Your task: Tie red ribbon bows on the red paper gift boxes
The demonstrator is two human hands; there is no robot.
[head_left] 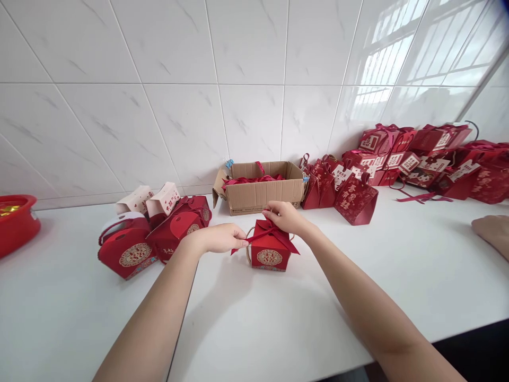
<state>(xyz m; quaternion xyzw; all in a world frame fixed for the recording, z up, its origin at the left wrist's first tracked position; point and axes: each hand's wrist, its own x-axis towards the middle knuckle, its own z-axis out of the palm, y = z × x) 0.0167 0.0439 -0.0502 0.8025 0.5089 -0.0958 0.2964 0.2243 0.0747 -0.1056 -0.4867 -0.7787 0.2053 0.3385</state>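
Note:
A small red gift box [270, 258] with a round gold emblem stands upright on the white table, rope handles at its sides. Dark red ribbon [258, 236] is tied across its top, one tail hanging at the right corner. At the box's left, my left hand [225, 237] is closed, pinching a ribbon end between thumb and fingers. Over the back of the lid, my right hand [283, 215] also has its fingers closed on a piece of the ribbon. The fingers partly cover the knot.
Behind the box is a cardboard carton [264, 195] of red ribbons. Red gift boxes [133, 249] cluster at left, beside a red basin [19, 225]. More gift bags [357, 200] and stacked boxes [397, 154] stand at right. Another person's hand [491, 233] rests at the right edge.

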